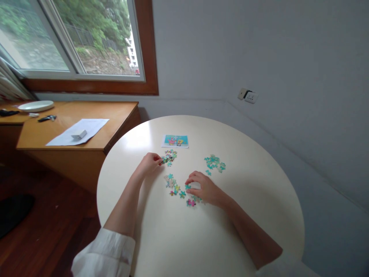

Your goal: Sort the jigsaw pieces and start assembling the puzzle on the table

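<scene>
My left hand [151, 163] is closed, its fingertips drawn together at the left edge of a small heap of mixed-colour jigsaw pieces [170, 155]. Anything in its fingertips is too small to make out. Thumb and forefinger of my right hand [204, 187] pinch a teal jigsaw piece [187, 187] from either side, low over the table. Around that hand lies a loose curve of pieces: pale and yellow ones [173, 184] to the left, a teal one [182, 194] and a pink one [191, 202] nearer me. Some pieces are partly hidden under my right hand.
A picture card [175, 141] with cartoon figures lies beyond the heap. Teal pieces [213, 162] form another group on the right of the round white table [173, 242]. A wooden desk [121, 115] at left bears paper [92, 125], a small white box [78, 134] and a plate [36, 105].
</scene>
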